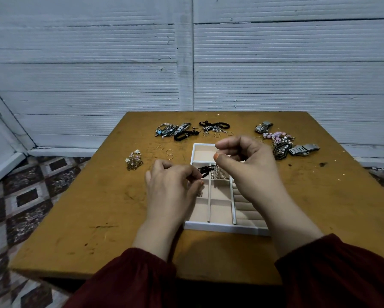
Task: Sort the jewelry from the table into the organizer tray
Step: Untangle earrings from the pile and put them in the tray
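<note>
The organizer tray (222, 227) lay on the table (93, 218) under both hands. The left hand (171, 187) had its fingertips pinched together beside a black band (205, 169) in a compartment. The right hand (251, 167) was curled above the far compartments. I could not tell what either one held.

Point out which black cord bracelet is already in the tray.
The black cord bracelet in the organizer tray, second row from the far end. The other two lie on the table beyond it.

White organizer tray (225, 228) with peach lining – mustard-brown table (97, 207), maroon sleeves (342, 274).
</note>
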`<state>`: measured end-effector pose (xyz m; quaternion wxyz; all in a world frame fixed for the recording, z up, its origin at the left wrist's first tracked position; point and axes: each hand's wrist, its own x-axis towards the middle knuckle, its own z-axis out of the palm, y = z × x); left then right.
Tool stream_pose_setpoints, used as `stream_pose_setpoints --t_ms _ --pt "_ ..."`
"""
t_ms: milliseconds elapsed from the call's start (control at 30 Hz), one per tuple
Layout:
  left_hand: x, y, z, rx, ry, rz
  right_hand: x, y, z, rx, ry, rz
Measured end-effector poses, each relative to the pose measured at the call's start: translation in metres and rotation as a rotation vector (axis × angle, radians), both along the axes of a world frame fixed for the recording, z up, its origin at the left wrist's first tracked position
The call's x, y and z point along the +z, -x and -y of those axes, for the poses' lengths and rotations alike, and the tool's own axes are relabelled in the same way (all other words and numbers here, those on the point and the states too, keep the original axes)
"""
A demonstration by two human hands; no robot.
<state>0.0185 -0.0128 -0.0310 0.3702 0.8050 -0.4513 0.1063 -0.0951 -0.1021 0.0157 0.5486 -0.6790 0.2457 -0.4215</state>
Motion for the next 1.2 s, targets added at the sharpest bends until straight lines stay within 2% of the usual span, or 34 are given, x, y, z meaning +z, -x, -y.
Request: stream_pose_setpoints --t_ms 167,333,500,567,733,867,967,1200 --pt "0.003 0.001 0.002 0.0 -0.035 0.033 -0.001 0.0 0.0 -0.004 -0.01 -0.008" --pt "0.01 0.002 0.005 0.033 -0.201 0.102 -0.002 0.0 0.001 -0.008 -0.018 -0.013" --pt "0.01 0.002 0.007 0.03 -0.272 0.136 -0.003 -0.001 0.002 -0.012 -0.011 -0.023" --pt "0.009 0.0 0.007 0.026 -0.244 0.094 -0.003 -0.001 0.002 -0.011 -0.014 -0.02" --pt "-0.002 -0.017 0.004 -0.016 0.008 -0.241 -0.003 -0.001 0.002 -0.01 -0.024 -0.019" --pt "-0.001 -0.027 -0.011 0.058 0.007 -0.21 -0.004 -0.002 0.001 0.002 -0.037 -0.029" --pt "-0.005 -0.036 -0.024 0.061 -0.102 -0.202 -0.006 -0.003 -0.001 0.003 -0.037 -0.047" --pt "-0.014 -0.037 -0.041 0.089 -0.548 -0.089 -0.006 -0.007 -0.006 0.021 -0.032 -0.059"
